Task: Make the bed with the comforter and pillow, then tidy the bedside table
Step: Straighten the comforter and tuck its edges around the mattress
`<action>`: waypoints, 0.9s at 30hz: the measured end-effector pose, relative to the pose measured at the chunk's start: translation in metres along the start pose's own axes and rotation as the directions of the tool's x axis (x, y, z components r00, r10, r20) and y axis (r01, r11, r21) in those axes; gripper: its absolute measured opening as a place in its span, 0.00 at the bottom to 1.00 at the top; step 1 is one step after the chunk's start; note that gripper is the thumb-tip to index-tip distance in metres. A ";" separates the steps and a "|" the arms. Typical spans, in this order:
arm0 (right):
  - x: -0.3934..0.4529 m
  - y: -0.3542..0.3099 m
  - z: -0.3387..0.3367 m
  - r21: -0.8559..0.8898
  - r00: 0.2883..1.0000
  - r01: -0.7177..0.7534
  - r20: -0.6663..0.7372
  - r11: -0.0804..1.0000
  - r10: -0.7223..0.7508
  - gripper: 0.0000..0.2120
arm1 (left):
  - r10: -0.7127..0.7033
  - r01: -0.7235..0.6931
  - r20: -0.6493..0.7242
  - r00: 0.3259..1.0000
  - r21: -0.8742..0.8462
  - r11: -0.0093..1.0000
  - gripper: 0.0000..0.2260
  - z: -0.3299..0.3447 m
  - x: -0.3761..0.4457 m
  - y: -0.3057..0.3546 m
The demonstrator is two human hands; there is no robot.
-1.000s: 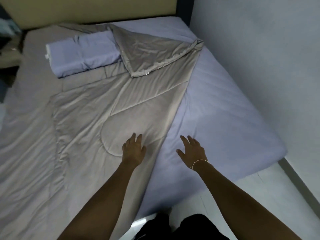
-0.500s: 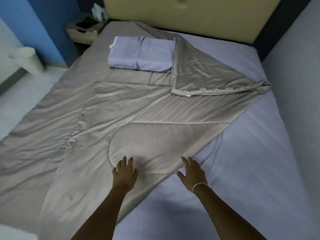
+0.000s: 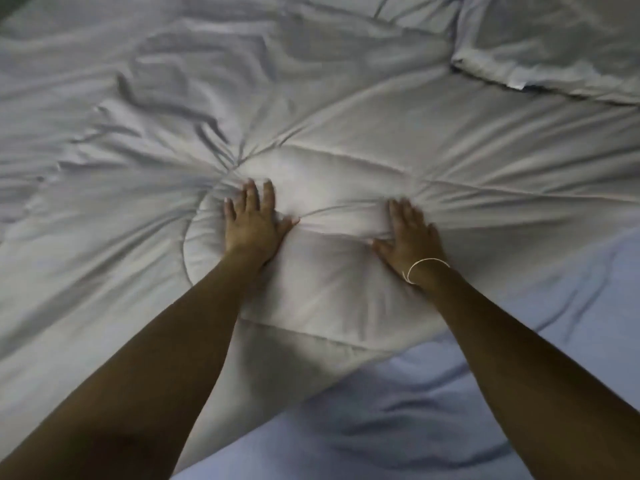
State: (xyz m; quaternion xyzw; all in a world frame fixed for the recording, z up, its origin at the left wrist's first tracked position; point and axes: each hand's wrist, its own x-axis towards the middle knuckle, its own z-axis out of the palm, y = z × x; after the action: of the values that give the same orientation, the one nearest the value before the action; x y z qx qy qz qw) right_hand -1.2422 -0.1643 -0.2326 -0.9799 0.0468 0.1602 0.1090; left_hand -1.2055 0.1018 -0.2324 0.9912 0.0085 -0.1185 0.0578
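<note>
**A:** What are you counting on the bed?

**B:** You are working with one quilted grey-beige comforter [image 3: 346, 140], spread over one pale blue fitted sheet [image 3: 450, 427]. Two hands are in view, and one thin pale bracelet [image 3: 427, 268] is circling your right wrist.

**A:** And how are the hands lying?

**B:** Your left hand [image 3: 254, 225] is pressing flat on the comforter, fingers straight and slightly spread, closing round nothing. Your right hand [image 3: 408, 235] is lying flat too, fingers together and stretched out, pressing the cloth, with nothing held. Creases are bunching up between the two hands and fanning outward from them.

**A:** Where are the edges running?

**B:** The comforter's near edge is running diagonally from the lower left up toward the right edge of the bed, passing just below your right forearm. Past that edge the blue sheet is lying bare, toward the near right corner. At the far right a folded-back corner of the comforter [image 3: 554, 46] is lying on top of the rest, with a small white tag [image 3: 516, 85] showing at its edge. Leftward the comforter is lying rumpled, reaching out of view.
</note>
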 end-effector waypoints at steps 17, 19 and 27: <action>-0.095 0.000 -0.064 0.208 0.926 0.078 -0.377 0.975 0.006 0.16 | 0.593 -0.593 0.065 0.803 -0.006 0.805 0.17 -0.010 -0.195 0.034; -0.069 -0.019 -0.072 0.208 0.935 0.114 -0.354 0.971 -0.034 0.31 | 0.644 -0.644 -0.001 0.765 0.005 0.765 0.27 -0.002 -0.232 0.049; -0.019 -0.005 -0.012 -0.111 0.975 0.112 0.206 0.987 -0.087 0.44 | 0.279 -0.347 -0.301 0.912 -0.201 0.916 0.27 -0.034 -0.161 0.033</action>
State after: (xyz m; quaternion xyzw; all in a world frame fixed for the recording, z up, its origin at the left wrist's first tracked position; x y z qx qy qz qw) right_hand -1.2554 -0.1607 -0.2145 -0.9647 -0.0235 0.2552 0.0607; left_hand -1.3529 0.0721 -0.1582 0.9711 -0.1288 0.0288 0.1990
